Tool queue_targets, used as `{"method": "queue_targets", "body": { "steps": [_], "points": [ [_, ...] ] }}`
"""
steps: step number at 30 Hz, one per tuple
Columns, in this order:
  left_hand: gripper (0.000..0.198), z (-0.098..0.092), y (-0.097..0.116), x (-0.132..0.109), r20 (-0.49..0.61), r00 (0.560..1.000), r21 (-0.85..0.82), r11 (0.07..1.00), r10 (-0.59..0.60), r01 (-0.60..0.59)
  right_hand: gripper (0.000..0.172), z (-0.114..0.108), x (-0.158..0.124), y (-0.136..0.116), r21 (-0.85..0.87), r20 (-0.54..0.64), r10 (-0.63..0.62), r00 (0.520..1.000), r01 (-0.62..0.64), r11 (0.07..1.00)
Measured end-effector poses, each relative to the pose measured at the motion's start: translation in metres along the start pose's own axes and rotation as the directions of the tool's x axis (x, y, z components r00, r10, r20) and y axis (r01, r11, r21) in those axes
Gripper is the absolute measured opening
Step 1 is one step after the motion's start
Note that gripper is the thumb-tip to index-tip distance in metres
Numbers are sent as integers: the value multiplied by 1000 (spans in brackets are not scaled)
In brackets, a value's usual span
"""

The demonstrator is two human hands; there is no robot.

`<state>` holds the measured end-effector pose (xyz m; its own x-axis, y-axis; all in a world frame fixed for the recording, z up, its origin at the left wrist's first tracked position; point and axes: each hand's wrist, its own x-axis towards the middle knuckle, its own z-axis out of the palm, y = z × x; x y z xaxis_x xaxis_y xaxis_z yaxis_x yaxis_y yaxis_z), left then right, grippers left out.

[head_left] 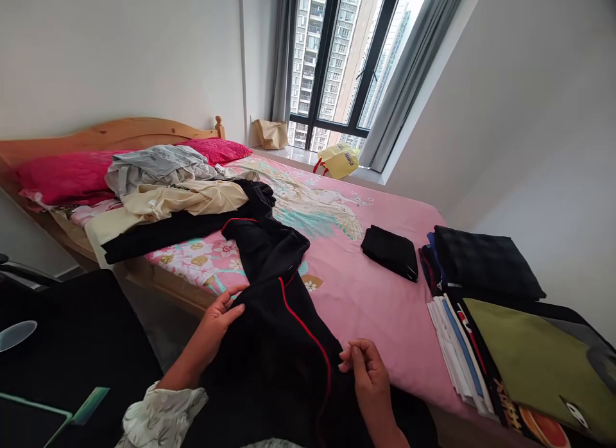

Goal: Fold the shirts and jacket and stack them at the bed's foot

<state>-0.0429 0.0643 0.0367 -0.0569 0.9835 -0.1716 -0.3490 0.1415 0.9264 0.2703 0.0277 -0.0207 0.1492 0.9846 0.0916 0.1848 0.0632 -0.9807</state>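
The black garment (269, 332) with a red stripe is lying across the near edge of the bed (346, 287), and the grip of the left hand (219, 323) is pinching its left side between thumb and fingers. The grip of the right hand (366, 368) is pressing thumb and fingertips together at its right side; whether any cloth is caught between them is hard to tell. Below both hands, the garment is merging with other dark cloth at the bottom of the view, so its lower outline cannot be made out.

Inward from the near edge, its far end is blending into black cloth (158, 236) lying under a cream garment (192, 198), the join being unclear. A grey garment (158, 162) is lying crumpled beyond, partly hiding a red pillow (67, 175).

A folded black bundle (389, 250) is sitting well apart, toward the bed's right end. There, a folded checked garment (486, 262) is hiding most of what is lying beneath it; at the near right corner, an olive garment (524, 352) is running out of view, and white cloth (450, 345) is showing only its folded edges. Beyond the far edge, a yellow bag (339, 160) is resting near the window (332, 56), its lettering too small to read.
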Motion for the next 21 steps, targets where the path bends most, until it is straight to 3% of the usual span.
{"method": "queue_targets", "body": {
  "steps": [3,5,9,12,15,17,19,21],
  "points": [
    [53,-8,2,-8,50,998,6,999,-33,33,29,2,0,-20,23,73,14,997,-15,1000],
    [50,-4,3,-14,125,990,35,998,-60,56,33,11,2,-38,62,158,25,987,-36,997],
    [51,26,2,-34,315,944,99,993,-95,67,43,47,8,-67,225,333,86,939,-168,960],
    [47,46,-7,-42,375,915,213,974,-150,73,41,63,11,-69,420,383,181,906,-345,839],
    [40,43,-18,-31,268,947,404,913,-179,58,44,41,9,-63,544,182,353,918,-393,742],
    [39,33,-22,-19,166,983,528,849,-77,-22,48,11,1,-60,539,99,406,909,-392,745],
    [36,25,-19,-12,116,987,588,794,106,-155,52,-17,-15,-61,480,183,402,897,-438,760],
    [32,27,-9,-15,201,943,593,734,263,-331,52,-32,-34,-67,360,362,388,848,-511,780]
  ]
}}
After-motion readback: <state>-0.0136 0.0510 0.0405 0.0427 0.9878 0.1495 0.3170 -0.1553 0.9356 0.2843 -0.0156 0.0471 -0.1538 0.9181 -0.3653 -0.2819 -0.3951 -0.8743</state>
